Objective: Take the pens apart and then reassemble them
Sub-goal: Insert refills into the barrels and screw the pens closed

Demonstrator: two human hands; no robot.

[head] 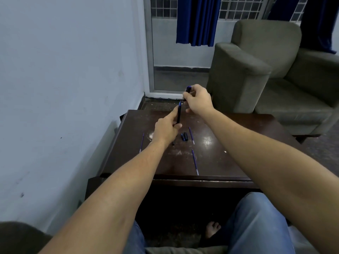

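Observation:
My left hand grips a dark pen barrel that points up and away, its blue tip near my right hand. My right hand holds a dark pen cap with a blue end just above that tip, apart from it by a small gap. Both hands hover over the far part of a dark wooden table. On the table lie three thin blue refills, one at the left, one near the middle and one closer to me. A small pile of dark and blue pen parts lies between them.
A grey-green sofa stands right behind the table's far right corner. A pale wall runs along the left. A glass door and blue curtains are at the back. My knees in jeans and a bare foot are under the near edge.

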